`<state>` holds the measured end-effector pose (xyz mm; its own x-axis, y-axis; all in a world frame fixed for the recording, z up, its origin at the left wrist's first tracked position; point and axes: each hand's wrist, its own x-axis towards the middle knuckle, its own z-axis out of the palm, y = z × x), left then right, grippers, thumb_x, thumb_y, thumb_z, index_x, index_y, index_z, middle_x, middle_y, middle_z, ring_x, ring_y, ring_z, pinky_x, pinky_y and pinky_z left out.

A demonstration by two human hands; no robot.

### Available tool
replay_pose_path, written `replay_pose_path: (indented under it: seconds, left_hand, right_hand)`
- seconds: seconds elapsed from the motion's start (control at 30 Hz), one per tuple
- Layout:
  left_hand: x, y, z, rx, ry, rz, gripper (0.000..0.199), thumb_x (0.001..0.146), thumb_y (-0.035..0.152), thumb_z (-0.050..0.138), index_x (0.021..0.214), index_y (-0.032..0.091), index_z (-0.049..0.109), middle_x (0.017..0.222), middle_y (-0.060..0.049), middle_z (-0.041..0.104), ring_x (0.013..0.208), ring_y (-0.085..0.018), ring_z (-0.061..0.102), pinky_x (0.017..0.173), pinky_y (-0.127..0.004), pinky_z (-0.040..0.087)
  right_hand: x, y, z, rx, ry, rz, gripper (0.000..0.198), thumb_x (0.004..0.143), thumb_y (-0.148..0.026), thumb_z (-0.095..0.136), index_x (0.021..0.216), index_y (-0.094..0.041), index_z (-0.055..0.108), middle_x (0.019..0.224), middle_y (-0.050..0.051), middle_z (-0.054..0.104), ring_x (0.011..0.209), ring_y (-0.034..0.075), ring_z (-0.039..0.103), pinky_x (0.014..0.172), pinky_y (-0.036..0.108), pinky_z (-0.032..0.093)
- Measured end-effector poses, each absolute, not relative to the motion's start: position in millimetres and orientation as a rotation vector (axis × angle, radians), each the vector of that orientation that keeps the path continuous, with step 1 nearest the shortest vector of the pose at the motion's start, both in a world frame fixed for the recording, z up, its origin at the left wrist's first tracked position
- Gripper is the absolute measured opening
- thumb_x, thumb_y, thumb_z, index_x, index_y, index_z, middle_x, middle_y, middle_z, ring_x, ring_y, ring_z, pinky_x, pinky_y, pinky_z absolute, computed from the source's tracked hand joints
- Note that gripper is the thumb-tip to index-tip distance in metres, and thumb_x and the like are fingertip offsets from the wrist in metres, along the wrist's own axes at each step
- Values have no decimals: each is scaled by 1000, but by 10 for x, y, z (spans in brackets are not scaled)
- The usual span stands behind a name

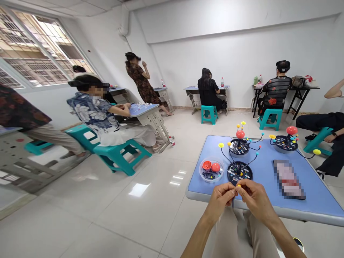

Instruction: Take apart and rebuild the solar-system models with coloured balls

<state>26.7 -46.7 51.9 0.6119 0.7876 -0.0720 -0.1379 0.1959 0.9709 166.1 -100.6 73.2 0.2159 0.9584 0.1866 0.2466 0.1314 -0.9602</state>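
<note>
You're facing a white wall [242, 53] beyond your grip; a window [45, 44] (barred) is glowing to its left, glossy floor [107, 215] gleaming below.

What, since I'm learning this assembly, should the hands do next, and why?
Probably press the yellow ball onto the dark rod: the right hand and left hand hold them close together, and rods on the nearest base carry coloured tips. Any existing join is hidden.

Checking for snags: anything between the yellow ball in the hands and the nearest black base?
Nothing visible. The left hand and right hand hold the yellow ball and a dark rod just this side of the base. The bowl sits left of it, off that line; the hands may hide a little of the gap.
</note>
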Motion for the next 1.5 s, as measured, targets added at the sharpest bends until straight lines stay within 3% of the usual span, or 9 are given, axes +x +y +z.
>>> replay_pose_path:
  seconds: [0.1,0.3,0.43,0.6,0.77,0.9,1.13,1.33,1.5]
  left_hand:
    - [243,-490,566,1195,676,714,25,75,38,62,67,15,56,57,5,41,50,-6,32,47,-20,21]
    - [18,-446,590,1168,826,696,26,71,38,64,63,17,51,50,8,34,44,-4,23,44,-19,17]
    - [-134,-175,561,1295,1027,952,27,75,44,60,70,18,56,50,8,37,45,-6,28,45,-20,25]
    - [-181,278,513,1712,1255,1039,26,82,38,49,71,17,60,65,1,59,59,-12,50,57,-23,40]
    - [-128,452,478,1937,1424,896,27,82,24,47,58,18,57,60,1,60,58,-13,50,59,-25,36]
    - [-87,474,523,2079,1460,807,29,81,15,50,52,18,55,62,-1,61,62,-14,52,62,-26,34]
    - [13,276,596,2129,1504,910,22,89,19,47,86,18,69,93,-8,68,85,-19,61,78,-30,42]
    - [490,-161,416,1975,1255,1031,18,89,21,54,99,19,69,92,-4,66,68,-14,59,69,-27,47]
    - [862,-197,276,2003,1307,927,33,85,15,58,118,16,61,98,-7,63,86,-18,62,79,-31,48]
  right_hand:
    - [1591,-996,708,-1335,-1236,689,25,79,-42,66,69,-20,69,60,1,58,51,13,46,47,23,37]
    - [1770,-837,748,-1369,-832,545,31,81,-50,62,81,-19,66,53,-4,47,47,11,38,43,23,30]
    - [1745,-517,744,-1400,-1194,516,22,83,-39,60,82,-19,69,72,2,61,60,15,52,56,25,41]
    - [1383,-160,624,-1662,-1687,339,20,84,-18,52,85,-19,72,78,4,64,68,16,57,65,26,40]
    - [1211,-43,538,-1943,-1954,172,23,86,-13,48,96,-17,69,92,9,66,79,19,63,63,26,36]
    - [1239,-92,485,-1919,-1984,138,25,87,-14,49,104,-18,67,98,9,65,81,19,64,64,26,38]
    - [1670,-403,387,-1595,-1478,152,20,90,-22,46,94,-19,65,85,5,65,66,15,58,64,26,42]
    - [2208,-416,320,-1689,-1233,186,21,82,-32,51,85,-18,66,80,5,68,65,18,58,66,31,45]
    - [2334,-338,306,-1727,-1361,261,26,78,-28,47,89,-18,69,83,6,70,68,19,61,69,31,46]
